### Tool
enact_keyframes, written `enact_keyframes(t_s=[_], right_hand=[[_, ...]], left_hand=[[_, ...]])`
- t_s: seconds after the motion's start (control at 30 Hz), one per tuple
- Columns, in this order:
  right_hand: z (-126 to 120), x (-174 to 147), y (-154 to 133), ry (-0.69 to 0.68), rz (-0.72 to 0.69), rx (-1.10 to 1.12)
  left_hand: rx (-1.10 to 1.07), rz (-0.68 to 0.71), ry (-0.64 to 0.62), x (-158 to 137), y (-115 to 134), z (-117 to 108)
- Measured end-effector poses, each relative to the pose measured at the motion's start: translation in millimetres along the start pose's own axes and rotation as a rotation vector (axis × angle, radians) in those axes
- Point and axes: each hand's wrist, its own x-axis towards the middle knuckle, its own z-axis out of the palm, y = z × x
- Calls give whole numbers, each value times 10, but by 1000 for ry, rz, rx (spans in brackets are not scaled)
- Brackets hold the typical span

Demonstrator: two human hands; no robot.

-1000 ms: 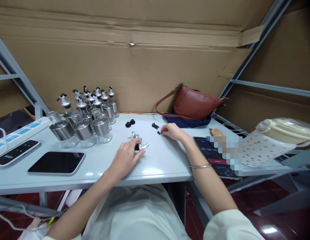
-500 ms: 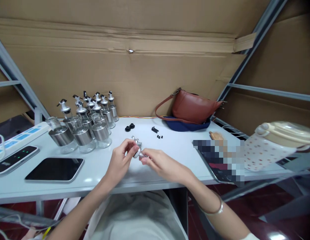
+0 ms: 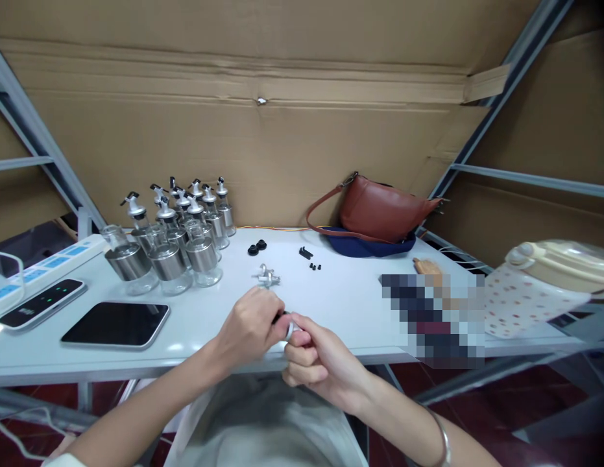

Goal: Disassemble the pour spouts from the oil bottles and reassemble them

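Observation:
Near the table's front edge, my left hand (image 3: 253, 324) and my right hand (image 3: 324, 366) are closed together on a bottle pourer (image 3: 290, 329). Only a bit of silver and black shows between the fingers; the rest is hidden. Just beyond the left hand lie loose silver pourer parts (image 3: 266, 277). Farther back are two black rubber stoppers (image 3: 253, 250), black levers (image 3: 305, 253) and small black caps (image 3: 314, 266). Several glass bottles (image 3: 171, 263) with steel bands stand at the left. The rear ones carry silver pourers with black levers; the front ones have bare necks.
A black-topped flat device (image 3: 117, 324), a device with green lights (image 3: 43, 303) and a power strip (image 3: 48, 266) lie left. A brown handbag (image 3: 379, 207) rests on dark blue cloth (image 3: 374, 248) at the back. A dotted container (image 3: 530, 298) and a brush (image 3: 428, 267) are right.
Both hands have come down and nearer to me, and the right hand has turned with its fingers curled up. The silver parts behind them show more fully. The view has shifted slightly.

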Motion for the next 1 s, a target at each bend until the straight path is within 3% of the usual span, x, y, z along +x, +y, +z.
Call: enact_keyframes(t_s=[0.1,0.2,0.4,0.47,0.53,0.67,0.77,0.83,0.9,0.93,1.0], right_hand=[[-20,-30,-15,-67,72,74],[-13,-48,-34,-114,54,70],[34,-101,-16,-37,-150,-147],[31,-105,-11,12,-260,-349],[7,-97,-31,81,-416,-688],[-128,-79,-167,212,-877,-1583],[-292,-102,-287,245,-1202,-1964],[-388,-124,-331,360,-1361,-1921],[-443,-123,-339,586,-1392,-1687],[-453,-110,-334,688,-1362,-1572],[-448,-65,-322,794,-1281,-1442]], left_hand=[[29,114,-4,10,-29,-1],[94,204,-24,50,-83,-36],[42,138,-83,183,-101,-120],[-2,111,-105,207,-99,-123],[-42,70,-132,213,-96,-112],[-104,-46,-231,199,-98,-100],[-178,-238,-315,228,-188,-173],[-188,-453,-297,304,-327,-262],[-105,-617,-232,437,-513,-327],[-38,-630,-224,520,-613,-329],[45,-573,-346,691,-811,-247]])
